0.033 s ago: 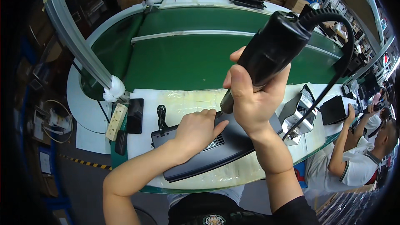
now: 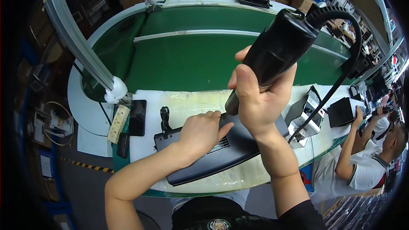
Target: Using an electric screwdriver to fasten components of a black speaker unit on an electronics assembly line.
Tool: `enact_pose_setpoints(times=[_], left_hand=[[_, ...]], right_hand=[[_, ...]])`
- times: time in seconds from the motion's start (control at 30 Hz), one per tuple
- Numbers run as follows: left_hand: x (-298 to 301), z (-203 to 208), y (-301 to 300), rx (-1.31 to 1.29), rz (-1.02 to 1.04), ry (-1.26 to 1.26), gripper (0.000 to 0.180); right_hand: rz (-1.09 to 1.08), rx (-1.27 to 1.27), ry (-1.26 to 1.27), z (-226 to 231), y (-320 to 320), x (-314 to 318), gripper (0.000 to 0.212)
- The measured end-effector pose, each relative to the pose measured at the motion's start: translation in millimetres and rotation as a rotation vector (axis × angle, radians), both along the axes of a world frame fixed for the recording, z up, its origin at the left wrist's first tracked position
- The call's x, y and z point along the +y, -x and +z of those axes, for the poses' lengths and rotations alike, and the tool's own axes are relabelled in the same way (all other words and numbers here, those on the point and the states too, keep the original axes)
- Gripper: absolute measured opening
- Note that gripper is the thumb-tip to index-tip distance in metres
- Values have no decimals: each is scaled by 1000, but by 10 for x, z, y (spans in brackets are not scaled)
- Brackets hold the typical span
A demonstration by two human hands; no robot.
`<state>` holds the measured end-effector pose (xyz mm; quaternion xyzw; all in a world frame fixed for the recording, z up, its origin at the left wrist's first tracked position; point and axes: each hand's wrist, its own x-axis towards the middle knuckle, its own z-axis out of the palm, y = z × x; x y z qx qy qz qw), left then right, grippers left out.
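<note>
My right hand (image 2: 264,98) is wrapped round a black corded electric screwdriver (image 2: 281,44), its narrow end pointing down at a dark grey, flat casing (image 2: 243,142). The screwdriver's tip is hidden, so I cannot tell whether it meets a screw. Beside that end my left hand (image 2: 202,130) lies across the casing, thumb apart from the fingers, next to a slotted vent (image 2: 219,145). The casing sits slanted on the white, film-covered worktop (image 2: 191,100). A bundled black cable (image 2: 165,119) lies behind its left end.
A power strip (image 2: 118,123) and a black box (image 2: 137,118) are at the left. To the right stands a silver metal unit (image 2: 304,119); the screwdriver's cord passes over it. Beyond is a green conveyor belt (image 2: 183,59). A co-worker (image 2: 362,166) at right handles a dark device (image 2: 341,113).
</note>
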<state>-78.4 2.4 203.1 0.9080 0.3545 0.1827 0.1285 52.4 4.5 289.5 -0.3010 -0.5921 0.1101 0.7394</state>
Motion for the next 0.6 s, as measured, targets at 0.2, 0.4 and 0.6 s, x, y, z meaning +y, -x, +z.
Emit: enact_pose_setpoints(times=[0.2,0.4,0.6], left_hand=[[-1,2,3,-2,-7,-11,44],[-16,65,4,16,3,3,45],[7,53,4,31,9,9,45]], right_hand=[[8,-7,-9,-54,12,18,44],[75,7,3,-62,59,30,48],[35,5,40,-8,90,57,44]])
